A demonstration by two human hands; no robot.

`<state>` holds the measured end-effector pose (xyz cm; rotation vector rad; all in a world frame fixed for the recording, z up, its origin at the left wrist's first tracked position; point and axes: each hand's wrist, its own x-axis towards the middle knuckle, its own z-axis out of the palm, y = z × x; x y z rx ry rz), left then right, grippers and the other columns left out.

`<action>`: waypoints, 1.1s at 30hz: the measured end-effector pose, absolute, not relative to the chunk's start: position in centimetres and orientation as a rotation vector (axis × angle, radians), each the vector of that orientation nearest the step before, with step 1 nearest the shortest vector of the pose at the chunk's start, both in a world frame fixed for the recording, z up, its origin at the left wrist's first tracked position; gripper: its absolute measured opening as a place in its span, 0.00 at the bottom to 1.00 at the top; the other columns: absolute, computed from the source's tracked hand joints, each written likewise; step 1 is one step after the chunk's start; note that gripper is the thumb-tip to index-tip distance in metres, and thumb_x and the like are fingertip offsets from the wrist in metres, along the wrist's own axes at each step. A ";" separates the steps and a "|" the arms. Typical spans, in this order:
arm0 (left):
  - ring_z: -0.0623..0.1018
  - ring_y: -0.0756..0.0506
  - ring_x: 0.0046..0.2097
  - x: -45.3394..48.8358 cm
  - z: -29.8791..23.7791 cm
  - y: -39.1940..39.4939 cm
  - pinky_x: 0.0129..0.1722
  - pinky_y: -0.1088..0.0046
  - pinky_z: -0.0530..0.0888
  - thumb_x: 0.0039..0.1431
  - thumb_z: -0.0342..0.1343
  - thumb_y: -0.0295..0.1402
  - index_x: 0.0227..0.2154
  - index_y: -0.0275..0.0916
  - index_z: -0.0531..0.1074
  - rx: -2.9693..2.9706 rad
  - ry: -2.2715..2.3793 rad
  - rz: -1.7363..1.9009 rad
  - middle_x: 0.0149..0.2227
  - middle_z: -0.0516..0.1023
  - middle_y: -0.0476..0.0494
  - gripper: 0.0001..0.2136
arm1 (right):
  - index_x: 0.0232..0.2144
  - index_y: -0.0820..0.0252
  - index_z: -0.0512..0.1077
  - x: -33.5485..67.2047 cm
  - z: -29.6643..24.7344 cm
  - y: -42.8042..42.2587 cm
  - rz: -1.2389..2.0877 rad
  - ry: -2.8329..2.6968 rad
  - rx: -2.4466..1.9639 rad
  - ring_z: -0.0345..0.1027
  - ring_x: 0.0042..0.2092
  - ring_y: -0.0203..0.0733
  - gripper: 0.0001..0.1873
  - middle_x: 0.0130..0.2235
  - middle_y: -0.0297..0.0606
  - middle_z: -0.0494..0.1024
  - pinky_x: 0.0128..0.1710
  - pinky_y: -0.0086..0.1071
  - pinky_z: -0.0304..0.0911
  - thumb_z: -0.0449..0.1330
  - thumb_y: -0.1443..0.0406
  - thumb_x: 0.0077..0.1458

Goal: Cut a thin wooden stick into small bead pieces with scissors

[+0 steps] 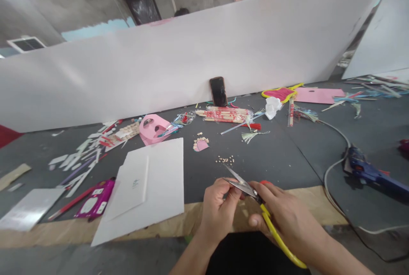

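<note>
My right hand [284, 215] is closed around yellow-handled scissors [252, 194], whose blades stand open and point up and to the left. My left hand [217, 211] is pinched right at the blades and holds something too small to make out. Both hands hover over the table's front edge. Just beyond the blade tips lies a small cluster of pale beads [225, 159]. Farther back sits a small pink piece [200, 144] with more beads on it.
White paper sheets [150, 185] lie to the left beside a magenta packet [96, 198]. A pink cutout [155, 129], a bag of sticks [225, 114] and a phone [218, 91] stand farther back. A blue glue gun [370, 173] with its cable lies right. A white board [191, 58] walls the back.
</note>
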<state>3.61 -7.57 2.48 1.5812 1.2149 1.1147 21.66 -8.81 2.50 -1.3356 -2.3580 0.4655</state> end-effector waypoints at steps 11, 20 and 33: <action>0.74 0.48 0.30 3.4 3.2 -7.2 0.32 0.75 0.68 0.62 0.49 0.35 0.20 0.37 0.71 1.528 1.112 0.988 0.23 0.74 0.46 0.16 | 0.52 0.62 0.63 22.0 2.7 -8.8 0.351 -2.354 -1.314 0.70 0.42 0.52 0.28 0.40 0.47 0.74 0.38 0.42 0.68 0.61 0.56 0.52; 0.72 0.51 0.26 3.7 3.2 -7.4 0.29 0.78 0.68 0.61 0.50 0.36 0.21 0.35 0.71 1.413 1.113 0.968 0.21 0.73 0.48 0.15 | 0.38 0.59 0.66 21.5 2.8 -9.0 0.494 -2.332 -1.341 0.70 0.32 0.44 0.14 0.32 0.41 0.73 0.30 0.33 0.64 0.46 0.58 0.63; 0.76 0.47 0.36 3.9 2.1 -7.3 0.38 0.74 0.71 0.62 0.50 0.30 0.29 0.37 0.74 1.783 1.303 1.173 0.32 0.78 0.44 0.09 | 0.49 0.61 0.61 21.7 2.2 -8.6 0.435 -2.312 -1.370 0.70 0.40 0.49 0.21 0.39 0.46 0.74 0.36 0.39 0.66 0.55 0.57 0.57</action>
